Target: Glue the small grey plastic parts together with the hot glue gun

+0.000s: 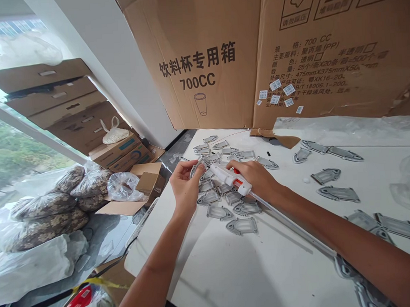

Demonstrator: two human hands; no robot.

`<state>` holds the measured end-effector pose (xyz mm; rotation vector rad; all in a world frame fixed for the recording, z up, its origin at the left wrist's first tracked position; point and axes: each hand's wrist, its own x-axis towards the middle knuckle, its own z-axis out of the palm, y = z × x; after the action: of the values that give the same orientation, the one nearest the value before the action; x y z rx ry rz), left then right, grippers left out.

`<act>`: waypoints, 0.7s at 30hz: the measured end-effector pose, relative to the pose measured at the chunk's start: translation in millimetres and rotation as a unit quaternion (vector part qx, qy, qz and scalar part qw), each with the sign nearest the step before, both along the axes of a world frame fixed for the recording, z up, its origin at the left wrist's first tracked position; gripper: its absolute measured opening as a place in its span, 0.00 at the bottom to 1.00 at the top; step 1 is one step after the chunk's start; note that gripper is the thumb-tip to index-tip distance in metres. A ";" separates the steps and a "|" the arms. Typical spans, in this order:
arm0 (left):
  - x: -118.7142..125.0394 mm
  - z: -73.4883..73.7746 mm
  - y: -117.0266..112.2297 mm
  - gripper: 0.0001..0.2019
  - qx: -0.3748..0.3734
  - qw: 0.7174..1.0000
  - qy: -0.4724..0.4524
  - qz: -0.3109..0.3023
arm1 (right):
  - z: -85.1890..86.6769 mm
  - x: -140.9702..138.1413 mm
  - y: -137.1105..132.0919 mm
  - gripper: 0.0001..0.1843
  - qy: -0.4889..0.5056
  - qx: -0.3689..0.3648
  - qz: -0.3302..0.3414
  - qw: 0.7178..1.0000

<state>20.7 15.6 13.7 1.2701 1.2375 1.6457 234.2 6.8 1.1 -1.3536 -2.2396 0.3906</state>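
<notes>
My left hand (188, 186) holds a flat grey plastic frame piece (197, 168) up by its edge, just above the table. My right hand (255, 178) grips a white hot glue gun (230, 178) with an orange trigger, its nozzle pointing toward that piece. A long clear glue stick (289, 222) runs from the gun's rear toward the lower right. Several similar shield-shaped grey pieces (242, 225) lie scattered under and around both hands on the white table (230, 270). More of them lie farther right, some joined in pairs (330, 150).
Large cardboard boxes (201, 58) printed with Chinese text and "700CC" stand behind the table. To the left, past the table edge, are an open carton (148, 185), bulging plastic sacks (48, 219), and stacked flat cartons (60, 98) by a window.
</notes>
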 end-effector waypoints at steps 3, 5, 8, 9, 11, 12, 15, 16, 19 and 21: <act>0.0 -0.3 -0.5 0.13 0.005 1.000 0.004 0.002 | -0.4 0.3 0.3 0.19 0.002 0.001 0.007 1.000; -0.3 -0.7 -0.4 0.13 0.006 1.000 0.006 0.005 | -0.5 0.3 0.6 0.19 0.006 0.002 0.010 1.000; -1.1 -1.5 0.3 0.13 0.008 1.000 0.004 0.006 | -1.4 0.3 1.4 0.18 0.004 0.001 0.007 1.000; -1.5 -1.7 0.6 0.13 0.009 1.000 0.002 0.007 | -1.9 0.4 1.7 0.18 0.002 0.001 0.006 1.000; -2.1 -2.2 1.1 0.13 0.011 1.000 -0.001 0.006 | -3.0 0.7 2.2 0.19 0.002 -0.001 0.002 1.000; -2.4 -2.3 1.4 0.13 0.011 1.000 0.000 0.005 | -3.5 0.9 2.3 0.19 0.003 -0.002 0.001 1.000; -3.4 -2.5 2.4 0.12 0.016 1.000 0.006 0.000 | -4.4 1.3 2.6 0.21 0.002 -0.005 -0.002 1.000; -3.7 -2.4 2.8 0.12 0.021 1.000 0.010 0.001 | -4.6 1.4 2.6 0.21 0.001 -0.004 -0.002 1.000; -4.8 -2.3 4.0 0.10 0.045 0.998 0.035 0.006 | -4.6 0.9 2.6 0.21 0.001 0.000 -0.002 1.000; -5.5 -2.4 4.2 0.09 0.066 0.996 0.065 0.006 | -4.6 0.5 2.6 0.22 0.001 -0.003 -0.003 1.000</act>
<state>15.1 19.8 11.3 1.4728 1.2307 1.7002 234.7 9.3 -3.5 -1.3624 -2.2338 0.3961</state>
